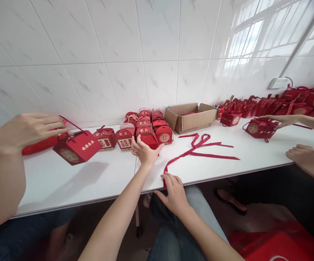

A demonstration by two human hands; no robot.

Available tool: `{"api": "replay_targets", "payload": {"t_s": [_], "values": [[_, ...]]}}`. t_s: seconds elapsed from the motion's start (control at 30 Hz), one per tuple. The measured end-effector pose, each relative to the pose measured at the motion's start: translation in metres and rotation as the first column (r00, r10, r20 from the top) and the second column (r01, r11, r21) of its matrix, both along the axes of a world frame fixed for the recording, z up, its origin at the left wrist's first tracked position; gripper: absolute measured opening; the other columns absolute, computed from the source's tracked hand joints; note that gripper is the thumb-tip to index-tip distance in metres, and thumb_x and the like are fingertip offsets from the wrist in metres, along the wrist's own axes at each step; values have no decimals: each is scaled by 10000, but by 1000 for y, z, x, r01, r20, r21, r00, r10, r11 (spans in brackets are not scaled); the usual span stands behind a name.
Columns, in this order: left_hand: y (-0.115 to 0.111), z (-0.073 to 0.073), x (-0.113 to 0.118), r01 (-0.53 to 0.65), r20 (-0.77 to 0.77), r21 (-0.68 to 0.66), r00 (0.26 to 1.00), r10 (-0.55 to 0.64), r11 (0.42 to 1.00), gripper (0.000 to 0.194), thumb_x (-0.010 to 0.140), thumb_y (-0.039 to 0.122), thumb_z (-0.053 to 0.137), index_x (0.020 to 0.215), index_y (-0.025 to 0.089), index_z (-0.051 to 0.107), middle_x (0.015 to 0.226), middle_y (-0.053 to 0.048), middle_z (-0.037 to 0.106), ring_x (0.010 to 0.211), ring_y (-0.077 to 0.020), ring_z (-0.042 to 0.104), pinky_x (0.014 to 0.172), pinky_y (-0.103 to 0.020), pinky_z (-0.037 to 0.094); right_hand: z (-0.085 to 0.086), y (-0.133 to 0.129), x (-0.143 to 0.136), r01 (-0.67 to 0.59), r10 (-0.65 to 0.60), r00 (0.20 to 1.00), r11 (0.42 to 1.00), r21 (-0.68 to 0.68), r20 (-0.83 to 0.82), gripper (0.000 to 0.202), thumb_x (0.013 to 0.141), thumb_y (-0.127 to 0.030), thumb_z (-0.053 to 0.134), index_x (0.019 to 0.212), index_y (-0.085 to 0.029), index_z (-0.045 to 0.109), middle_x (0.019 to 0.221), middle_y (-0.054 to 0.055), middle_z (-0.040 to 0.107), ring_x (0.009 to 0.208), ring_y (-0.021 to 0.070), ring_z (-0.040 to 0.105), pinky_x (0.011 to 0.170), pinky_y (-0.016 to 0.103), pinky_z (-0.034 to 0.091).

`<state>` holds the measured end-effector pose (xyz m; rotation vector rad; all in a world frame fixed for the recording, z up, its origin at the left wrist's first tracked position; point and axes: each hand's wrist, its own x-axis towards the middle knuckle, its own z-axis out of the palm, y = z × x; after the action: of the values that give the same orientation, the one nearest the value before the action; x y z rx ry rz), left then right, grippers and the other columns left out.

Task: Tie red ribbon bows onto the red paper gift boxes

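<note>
- Sizing down from the white table (213,170): flat, smooth-looking support under everything noted below.
- Red ribbon (215,156): judged very light, limp, probably slick; hard to crease by accident, easy to twist. Best taken flat near an end. It lies right of centre, loop and tails on the far side; its near end runs beneath the fingertips of the right hand (174,192), close to the near table edge. Those fingers are loosely extended, thumb well apart.
- Red box (150,140): judged light, thin card, stiff at folds yet dentable. Best held by opposite side walls, gently. It sits at the box cluster's (157,116) near end, between thumb and fingers of the left hand (146,151), spread wide; cannot tell whether they grip.
</note>
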<state>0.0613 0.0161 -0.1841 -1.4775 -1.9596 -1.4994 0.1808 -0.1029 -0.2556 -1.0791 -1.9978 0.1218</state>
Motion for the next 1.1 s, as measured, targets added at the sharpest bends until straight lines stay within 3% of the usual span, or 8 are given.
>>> {"api": "replay_targets", "payload": {"t_s": [0.13, 0.23, 0.33, 0.5, 0.63, 0.7, 0.87, 1.1], "values": [[3, -1, -15, 179, -53, 114, 983, -174, 977, 927, 607, 430, 744, 1304, 153, 201, 1324, -227, 293, 1289, -354, 289, 1015, -530, 307, -3, 1, 13, -146, 150, 984, 988, 49, -95, 293, 861, -162, 499, 1154, -171, 509, 1064, 118, 644, 1004, 236, 590, 859, 405, 462], [-4, -7, -32, 396, -135, 158, 916, -378, 904, 882, 625, 374, 725, 1303, 172, 199, 1275, -177, 316, 1250, -312, 348, 1028, -484, 333, -4, 1, 24, -267, 267, 947, 963, 22, -178, 305, 881, -93, 421, 1142, -209, 526, 985, 81, 668, 898, 193, 614, 804, 359, 494], [-9, -15, -43, 572, -185, 104, 815, -549, 814, 846, 661, 370, 673, 1313, 184, 168, 1297, -174, 278, 1251, -307, 359, 1021, -492, 349, 5, 6, 31, -280, 246, 904, 959, -51, -350, 189, 882, -156, 482, 1031, -228, 572, 924, 57, 675, 857, 184, 623, 770, 329, 507], [1, -18, -42, 638, -314, 8, 733, -603, 770, 678, 716, 376, 608, 1298, 197, 308, 1293, -159, 313, 1293, -330, 308, 1036, -540, 319, 61, 47, 41, -347, 176, 775, 921, -177, -607, 302, 861, -292, 561, 1151, -234, 503, 855, 41, 652, 802, 181, 630, 771, 340, 492], [20, -12, -39, 645, -275, -55, 724, -632, 763, 627, 696, 436, 635, 1258, 215, 467, 1342, -143, 319, 1287, -343, 349, 1027, -527, 363, 120, 106, 49, -578, 258, 676, 766, -280, -690, 569, 837, -355, 590, 1328, -246, 325, 702, -20, 593, 663, 149, 588, 627, 288, 470], [27, -8, -40, 649, -244, -31, 733, -635, 760, 610, 682, 458, 641, 1237, 244, 507, 1313, -108, 379, 1293, -321, 365, 1044, -495, 380, 136, 134, 51, -638, 274, 658, 698, -325, -701, 591, 813, -363, 623, 1314, -232, 338, 664, -39, 566, 595, 121, 539, 580, 258, 436], [30, -6, -43, 620, -208, -2, 768, -606, 785, 460, 707, 500, 625, 1126, 311, 601, 1229, -28, 488, 1320, -280, 369, 1066, -412, 399, 130, 166, 52, -753, 313, 591, 545, -369, -744, 508, 786, -371, 659, 1223, -231, 441, 558, -81, 477, 474, 68, 389, 487, 207, 325], [19, -7, -38, 591, -217, -70, 777, -591, 803, 400, 838, 368, 584, 1190, 182, 545, 1276, -116, 475, 1106, -246, 531, 918, -444, 471, 119, 152, 57, -709, 306, 695, 439, -551, -650, 591, 809, -314, 645, 1328, -231, 373, 461, -94, 461, 423, 68, 369, 437, 199, 270]]}}
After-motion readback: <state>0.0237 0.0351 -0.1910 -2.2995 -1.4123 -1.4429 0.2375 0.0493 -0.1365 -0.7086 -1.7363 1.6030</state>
